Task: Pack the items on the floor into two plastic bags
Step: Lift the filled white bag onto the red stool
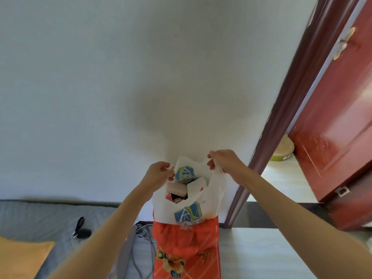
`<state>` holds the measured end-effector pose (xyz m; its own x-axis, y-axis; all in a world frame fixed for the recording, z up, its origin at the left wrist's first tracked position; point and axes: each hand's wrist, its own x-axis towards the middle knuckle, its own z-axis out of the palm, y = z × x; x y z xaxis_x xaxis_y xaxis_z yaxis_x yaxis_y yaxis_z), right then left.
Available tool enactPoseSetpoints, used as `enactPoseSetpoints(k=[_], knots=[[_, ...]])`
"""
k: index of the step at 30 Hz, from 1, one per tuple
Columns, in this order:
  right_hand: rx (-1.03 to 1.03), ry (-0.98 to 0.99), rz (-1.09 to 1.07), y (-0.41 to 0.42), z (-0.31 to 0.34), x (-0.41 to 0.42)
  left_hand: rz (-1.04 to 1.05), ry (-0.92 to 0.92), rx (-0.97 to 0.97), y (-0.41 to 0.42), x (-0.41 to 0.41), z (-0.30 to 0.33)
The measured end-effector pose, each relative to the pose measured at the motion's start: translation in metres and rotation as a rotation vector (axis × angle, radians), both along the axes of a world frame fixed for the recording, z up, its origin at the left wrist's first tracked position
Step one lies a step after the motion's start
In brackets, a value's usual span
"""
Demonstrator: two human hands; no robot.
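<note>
While both handles are being held apart, the white plastic bag [191, 206] is hanging upright in front of the wall, raised in the middle of the view with its mouth open toward the camera. The left hand [159, 174] is pinching the left handle with curled fingers; the right hand [223, 161] is gripping the right handle the same way, fingers closed round the loop. To carry out this step well, the two handles should probably be kept level and drawn evenly, so that the load is settling to the bottom and nothing is tipping over the rim. The thin film is likely to stretch under a sharp tug, so a steady pull is advisable.

The bag is white with a blue and yellow emblem printed on the near and far walls. Inside, a pale roll-shaped pack [177, 189], a white carton [196, 186] and something red beneath them are showing. An orange floral bag [185, 248] is hanging or standing directly below it; which cannot be told.
</note>
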<state>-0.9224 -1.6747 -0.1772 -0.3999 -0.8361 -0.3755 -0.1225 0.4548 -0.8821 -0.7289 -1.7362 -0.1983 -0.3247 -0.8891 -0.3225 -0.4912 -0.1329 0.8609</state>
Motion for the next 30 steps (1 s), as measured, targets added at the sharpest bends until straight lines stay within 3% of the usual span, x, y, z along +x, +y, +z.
enactPoseSetpoints(k=[4,10,14,16,22,25,30], knots=[[-0.024,0.130,0.021,-0.005,-0.018,0.003,-0.050,-0.061,-0.107,-0.004,-0.009,-0.015],[-0.175,0.177,-0.122,-0.024,-0.020,-0.002,-0.026,0.120,-0.199,-0.029,-0.025,0.009],[-0.148,0.281,0.019,-0.015,-0.044,0.014,-0.188,-0.086,-0.212,-0.017,-0.030,-0.028],[-0.113,0.348,0.092,-0.009,-0.060,0.018,-0.190,-0.098,-0.233,-0.006,-0.029,-0.047],[-0.166,0.651,0.091,0.005,-0.083,0.013,-0.132,-0.118,-0.553,-0.003,-0.027,-0.065],[-0.280,0.775,0.105,0.013,-0.091,0.010,-0.340,-0.181,-0.605,0.007,-0.023,-0.093],[-0.398,0.632,0.175,-0.009,-0.078,0.001,-0.721,-0.316,-0.479,0.040,-0.026,-0.129]])
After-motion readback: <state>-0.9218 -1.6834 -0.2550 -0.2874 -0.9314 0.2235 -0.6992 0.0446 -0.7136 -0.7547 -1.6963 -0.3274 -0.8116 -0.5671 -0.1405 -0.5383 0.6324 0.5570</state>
